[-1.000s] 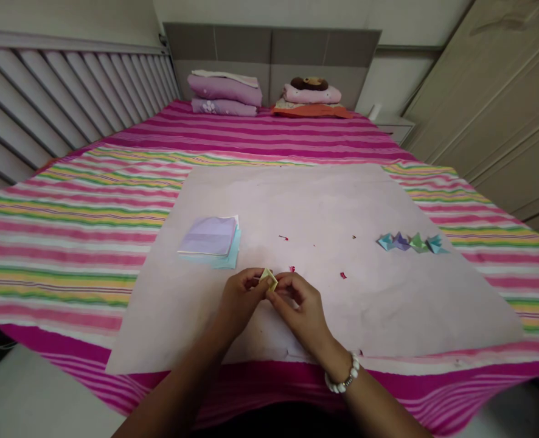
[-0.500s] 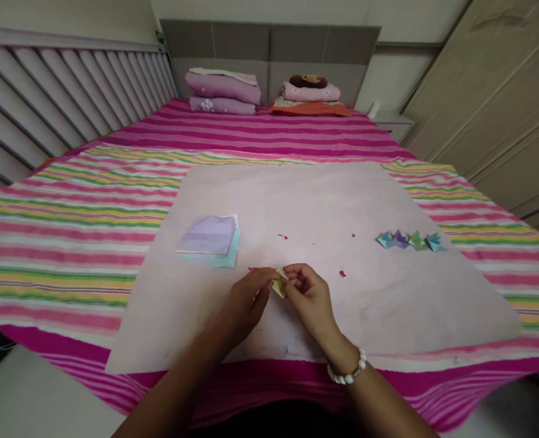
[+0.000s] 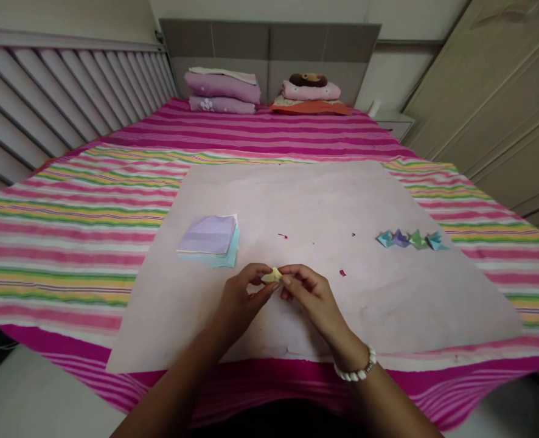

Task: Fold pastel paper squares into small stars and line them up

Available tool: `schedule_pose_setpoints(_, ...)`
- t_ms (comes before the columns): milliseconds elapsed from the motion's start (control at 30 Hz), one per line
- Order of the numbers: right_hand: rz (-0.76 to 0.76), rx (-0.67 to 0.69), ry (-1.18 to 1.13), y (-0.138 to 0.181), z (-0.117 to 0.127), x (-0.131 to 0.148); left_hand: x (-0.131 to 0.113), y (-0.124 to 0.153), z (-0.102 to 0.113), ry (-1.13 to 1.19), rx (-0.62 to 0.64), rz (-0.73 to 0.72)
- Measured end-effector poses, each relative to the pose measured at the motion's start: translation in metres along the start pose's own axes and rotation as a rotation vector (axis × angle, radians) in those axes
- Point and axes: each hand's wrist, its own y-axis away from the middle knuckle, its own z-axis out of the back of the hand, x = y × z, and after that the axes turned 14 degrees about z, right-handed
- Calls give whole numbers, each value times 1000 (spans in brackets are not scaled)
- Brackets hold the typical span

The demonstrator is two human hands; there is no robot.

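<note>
A small folded piece of yellow paper [image 3: 272, 276] is pinched between my two hands, above the large pale sheet [image 3: 297, 201]. My left hand [image 3: 244, 298] grips its left side between thumb and fingers. On its right side, the thumb and fingertips of my right hand [image 3: 308, 295] press together; a white beaded bracelet circles that wrist. Fingers cover part of the paper's folds. To the left lies a stack of purple, white and light blue paper squares [image 3: 208, 234]. At the right, several folded paper figures [image 3: 409, 239] in blue, purple and green sit in a row.
Small red bits, one [image 3: 342, 273] right of my hands and a pin-like one [image 3: 283, 236] beyond them, lie on the sheet. Under it spreads a striped bedcover [image 3: 69, 243]. Folded bedding [image 3: 224, 91] is piled by the headboard [image 3: 242, 42]; a slatted rail [image 3: 69, 97] runs along the left.
The yellow paper has turned from upright to lying more sideways between my fingers. My left hand has shifted its grip, its fingers lifting off the front of the paper.
</note>
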Motion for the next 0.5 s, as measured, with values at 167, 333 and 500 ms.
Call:
schedule_pose_setpoints(167, -16, 21, 4, -1, 1, -1, -3, 0, 1, 87, 91, 31)
schedule_pose_setpoints(333, 39, 37, 49, -4, 1, 0, -2, -1, 1, 65, 176, 54)
schedule_pose_setpoints(500, 23, -20, 57, -5, 0, 2, 5, -2, -3, 59, 269, 108)
